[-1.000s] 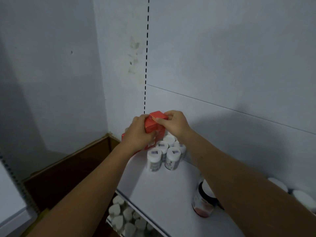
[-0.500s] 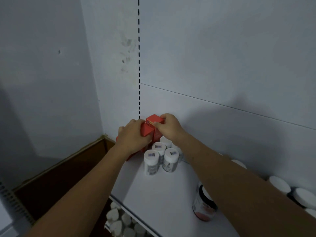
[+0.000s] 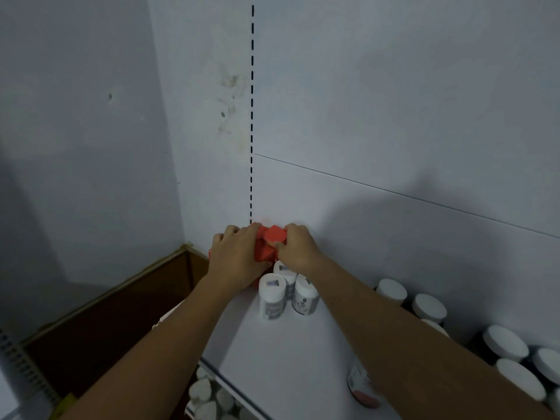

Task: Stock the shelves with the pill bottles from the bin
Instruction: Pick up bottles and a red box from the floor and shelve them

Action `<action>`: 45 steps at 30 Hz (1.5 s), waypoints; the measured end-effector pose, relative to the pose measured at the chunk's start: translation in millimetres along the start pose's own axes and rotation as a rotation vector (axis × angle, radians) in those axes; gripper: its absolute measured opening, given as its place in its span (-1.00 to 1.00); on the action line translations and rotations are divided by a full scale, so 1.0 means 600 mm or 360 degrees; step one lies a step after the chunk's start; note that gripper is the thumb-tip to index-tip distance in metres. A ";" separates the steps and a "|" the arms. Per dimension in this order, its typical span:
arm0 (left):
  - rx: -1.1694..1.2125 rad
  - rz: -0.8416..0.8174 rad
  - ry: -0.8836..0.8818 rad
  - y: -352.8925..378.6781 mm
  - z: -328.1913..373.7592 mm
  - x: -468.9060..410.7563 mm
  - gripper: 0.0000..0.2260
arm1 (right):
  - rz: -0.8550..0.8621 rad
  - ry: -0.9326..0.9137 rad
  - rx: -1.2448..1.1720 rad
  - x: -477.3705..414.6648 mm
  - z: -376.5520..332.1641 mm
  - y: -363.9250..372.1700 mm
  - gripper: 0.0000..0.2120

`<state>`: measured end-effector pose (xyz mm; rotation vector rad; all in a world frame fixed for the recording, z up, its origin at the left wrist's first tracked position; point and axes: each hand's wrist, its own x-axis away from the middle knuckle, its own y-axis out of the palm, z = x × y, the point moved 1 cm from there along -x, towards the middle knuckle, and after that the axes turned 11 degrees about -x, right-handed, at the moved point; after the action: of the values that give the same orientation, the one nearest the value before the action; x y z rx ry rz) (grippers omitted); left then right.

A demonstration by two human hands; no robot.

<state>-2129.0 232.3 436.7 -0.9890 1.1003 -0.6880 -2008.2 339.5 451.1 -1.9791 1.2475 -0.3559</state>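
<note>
I see left hand [image 3: 235, 256] and right hand [image 3: 298, 251], fingers closed on red boxes [image 3: 272, 242], pushing into shelf [image 3: 288, 359] corner. Next: let go, fetch bottles [image 3: 272, 295].

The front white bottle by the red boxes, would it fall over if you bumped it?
Probably yes. The front white bottle looks tall and narrow, so a nudge could tip it. Its round body would likely roll. Its neighbour stands close beside it and might topple too.
</note>
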 end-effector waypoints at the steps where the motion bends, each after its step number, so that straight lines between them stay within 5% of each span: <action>1: -0.0015 0.0005 0.0009 0.001 -0.001 0.001 -0.30 | -0.0004 0.0006 0.0039 0.002 -0.001 0.000 -0.74; 11: 0.0105 -0.0076 0.0012 -0.022 -0.037 0.017 -0.24 | -0.0045 -0.0141 0.0235 0.019 0.004 0.006 -0.75; 24: -0.0179 -0.0039 0.0362 -0.026 -0.026 0.015 -0.57 | -0.0180 -0.0151 0.0349 0.010 -0.010 -0.009 -0.92; 29: -0.0212 0.0021 0.0389 -0.018 -0.019 0.010 -0.70 | -0.0312 -0.0069 0.0460 -0.008 -0.031 -0.009 -0.82; 34: -0.0169 -0.0014 0.0431 -0.016 -0.023 0.004 -0.60 | -0.0128 -0.0301 0.0678 -0.006 -0.022 0.000 -0.75; 45: -0.0173 -0.0118 0.0667 -0.017 -0.023 -0.006 -0.56 | -0.0265 -0.0245 0.0742 -0.016 -0.044 -0.010 -0.91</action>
<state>-2143.4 227.1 445.5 -1.0063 1.4842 -0.9310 -2024.2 337.2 474.6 -1.6716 0.8151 -0.5149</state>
